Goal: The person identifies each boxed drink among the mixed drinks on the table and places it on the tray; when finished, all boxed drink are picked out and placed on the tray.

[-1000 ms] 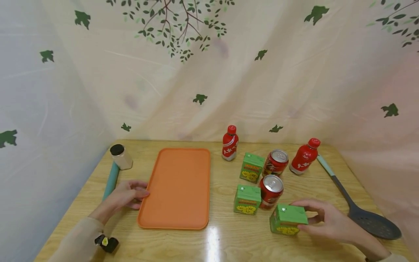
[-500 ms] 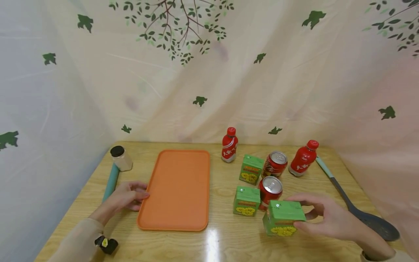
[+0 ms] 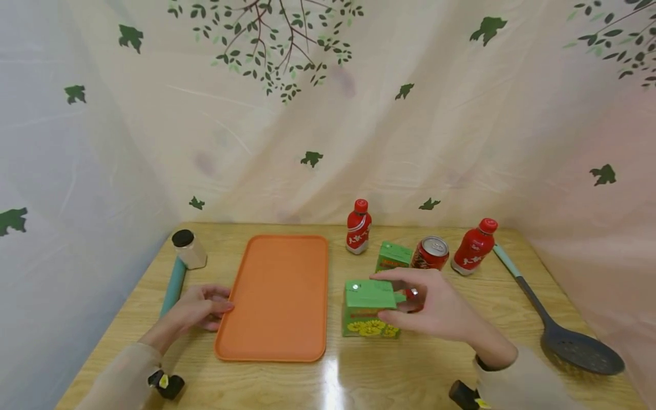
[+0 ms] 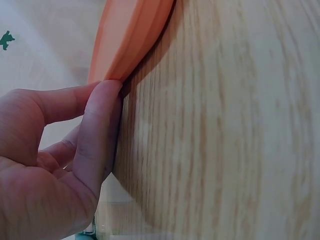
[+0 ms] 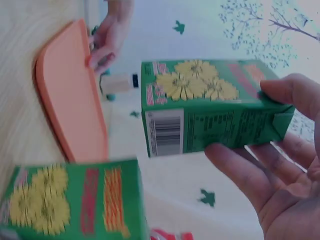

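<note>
My left hand (image 3: 202, 307) pinches the left rim of the orange tray (image 3: 277, 296), thumb and finger on its edge in the left wrist view. My right hand (image 3: 427, 302) grips a green drink carton (image 3: 370, 313) printed with yellow flowers, raised above the table just right of the tray. The right wrist view shows thumb and fingers on opposite sides of this carton, with a second green carton (image 5: 75, 200) below it. That second carton is mostly hidden in the head view. A third green carton (image 3: 393, 256) stands farther back.
A red can (image 3: 430, 253) stands behind the right hand; another is mostly covered by it. Two red bottles, one left (image 3: 359, 228) and one right (image 3: 474, 247), stand at the back. A slotted turner (image 3: 579, 347) lies right; a black-lidded jar (image 3: 189, 249) and teal rod (image 3: 174, 285) lie left.
My right hand has lifted the carton and carried it leftward, past the front can and in front of the second carton, toward the tray. The left hand stays on the tray rim.
</note>
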The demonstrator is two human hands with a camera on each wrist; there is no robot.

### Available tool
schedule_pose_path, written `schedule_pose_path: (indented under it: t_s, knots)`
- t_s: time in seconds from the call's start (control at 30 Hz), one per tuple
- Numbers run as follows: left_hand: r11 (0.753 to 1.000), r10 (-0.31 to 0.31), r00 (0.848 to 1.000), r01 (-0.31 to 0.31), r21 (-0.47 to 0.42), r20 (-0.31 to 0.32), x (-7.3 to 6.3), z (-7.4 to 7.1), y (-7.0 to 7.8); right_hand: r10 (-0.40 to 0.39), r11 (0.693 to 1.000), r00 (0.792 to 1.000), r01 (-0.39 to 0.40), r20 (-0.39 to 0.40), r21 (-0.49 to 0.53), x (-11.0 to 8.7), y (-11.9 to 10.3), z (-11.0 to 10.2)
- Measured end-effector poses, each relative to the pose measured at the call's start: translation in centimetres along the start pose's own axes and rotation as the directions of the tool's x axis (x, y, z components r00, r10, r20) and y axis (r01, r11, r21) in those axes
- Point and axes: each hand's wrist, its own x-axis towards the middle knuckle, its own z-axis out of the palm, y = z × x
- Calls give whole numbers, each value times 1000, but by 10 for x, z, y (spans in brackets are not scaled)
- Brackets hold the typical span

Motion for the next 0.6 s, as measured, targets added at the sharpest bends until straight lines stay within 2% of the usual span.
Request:
schedule_pose_path:
  t_s: [0.17, 0.33, 0.6]
  knots:
    - [1000, -2, 1000, 2, 2, 0, 0, 0, 0, 77, 991, 997, -75, -12, 114, 27, 14, 31]
    - [1000, -2, 1000, 2, 3, 6, 0, -1, -1, 145, 970, 989, -141, -4, 200, 46, 32, 62]
    - [1000, -14, 1000, 14, 4, -7, 1, 0, -1, 127, 980, 992, -127, 7, 156, 65, 54, 101]
